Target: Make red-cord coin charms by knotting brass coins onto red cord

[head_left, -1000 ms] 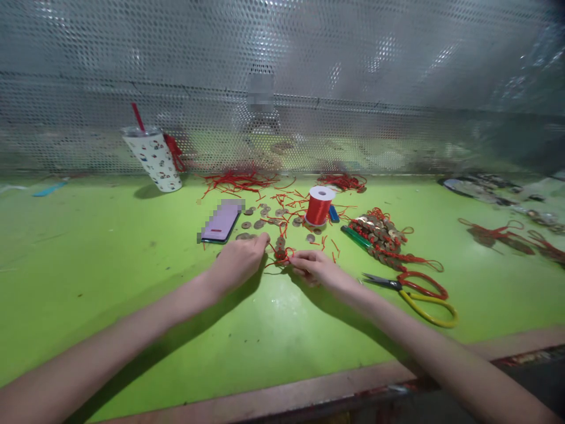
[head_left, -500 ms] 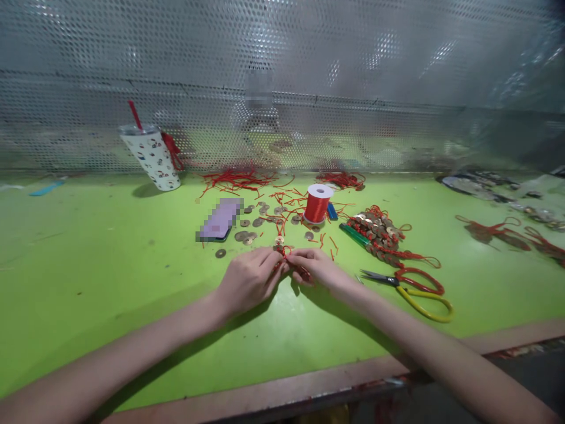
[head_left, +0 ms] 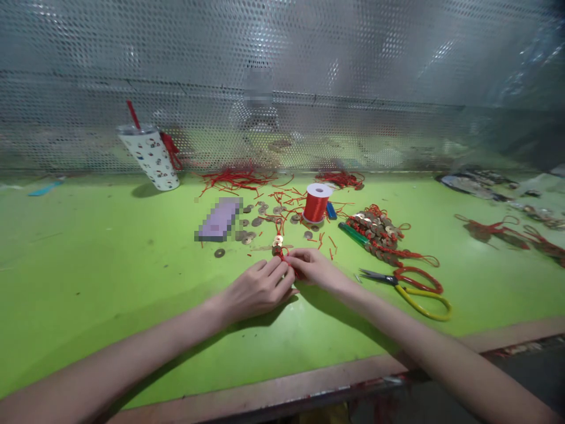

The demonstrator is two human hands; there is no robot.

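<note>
Both my hands meet low over the green table at a red cord (head_left: 285,253) tied to coins with holes (head_left: 278,241). My left hand (head_left: 261,285) is closed on the cord just below the coins, its fingertips partly hiding the knotted part. Opposite it, my right hand (head_left: 309,268) pinches the cord between thumb and forefinger. Loose coins (head_left: 256,222) lie scattered beyond my hands. A spool of red cord (head_left: 316,204) stands upright behind them. Scissors (head_left: 396,280) with one red and one yellow handle lie to the right of my right hand.
A pile of corded coin strings (head_left: 375,229) lies at right with a green lighter-like object (head_left: 353,234). A purple phone-like object (head_left: 219,219), a patterned tumbler (head_left: 152,158) with a straw and red cord scraps (head_left: 241,178) are further back. A perforated metal screen (head_left: 203,129) borders the table.
My left hand has moved slightly down and to the right, uncovering more of the coins. My right hand stays pinched on the cord at nearly the same spot.
</note>
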